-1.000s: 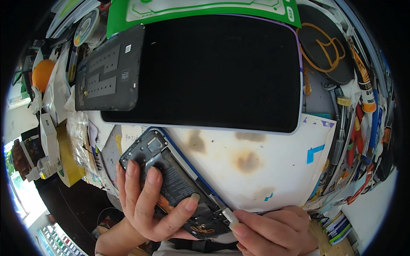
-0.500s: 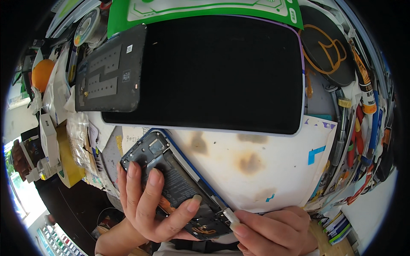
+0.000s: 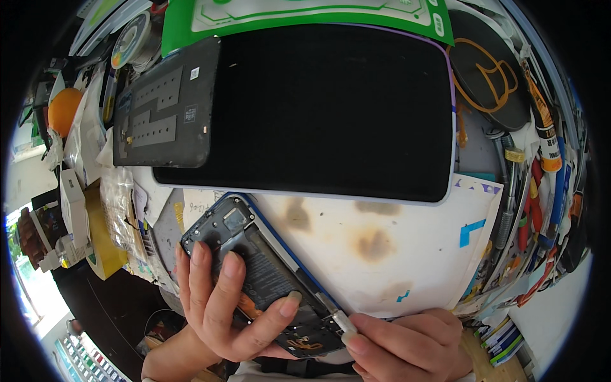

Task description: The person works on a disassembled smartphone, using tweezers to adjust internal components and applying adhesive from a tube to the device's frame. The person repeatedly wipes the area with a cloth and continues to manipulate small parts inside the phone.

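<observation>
A smartphone [image 3: 270, 280] with its back off lies tilted in my left hand [image 3: 232, 305]. Its dark battery, camera area and a coiled copper-coloured part at the lower end show, along with a blue frame edge. My left fingers are wrapped round the phone, fingertips on its inside and the thumb across the battery's lower part. My right hand [image 3: 407, 344] pinches a small white, silver-tipped piece [image 3: 344, 321] between thumb and finger. That piece touches the phone's right long edge near the lower end; its exact kind I cannot make out.
A black mat [image 3: 331, 114] lies beyond the phone, with a dark phone back cover [image 3: 167, 105] on its left part. White paper with brown scorch marks [image 3: 375, 245] is beneath. Tools, a tube [image 3: 546, 143] and a round black disc [image 3: 490, 70] crowd the right; a solder spool [image 3: 132, 41] stands left.
</observation>
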